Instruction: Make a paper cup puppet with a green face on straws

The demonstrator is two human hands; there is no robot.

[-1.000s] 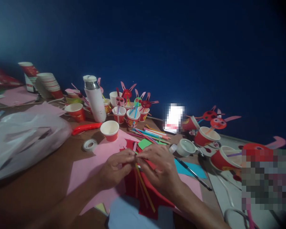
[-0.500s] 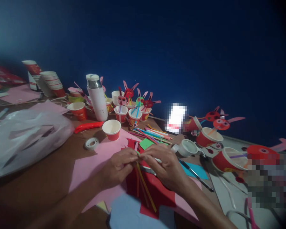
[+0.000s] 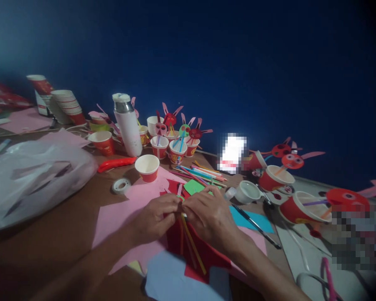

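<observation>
In the head view, the left hand (image 3: 155, 217) and the right hand (image 3: 208, 214) meet fingertip to fingertip low in the middle of the picture. Both hands are closed narrow, and together they pinch the top end of a few thin straws (image 3: 192, 246). From the pinch, the straws run down toward the person, between the two wrists, over a red paper sheet (image 3: 207, 257). What exactly the fingertips do at the top end is too small to see.

Under the left hand lies a pink paper sheet (image 3: 119, 213), and near the forearms a light blue sheet (image 3: 172, 282) lies on the brown tabletop (image 3: 65, 234).

Just behind the hands is a small green paper piece (image 3: 192, 187), and beyond it a heap of loose coloured straws (image 3: 203, 172). Beyond the left hand stands a red paper cup (image 3: 147, 167). To the left of that cup is a tape roll (image 3: 121, 184), and further back a white thermos flask (image 3: 127, 125) stands upright.

Beside the right hand lie a blue paper piece (image 3: 253, 220), a dark pen (image 3: 257, 228) and a white cup (image 3: 247, 192). Far from the left hand lies a big plastic bag (image 3: 34, 175).
</observation>
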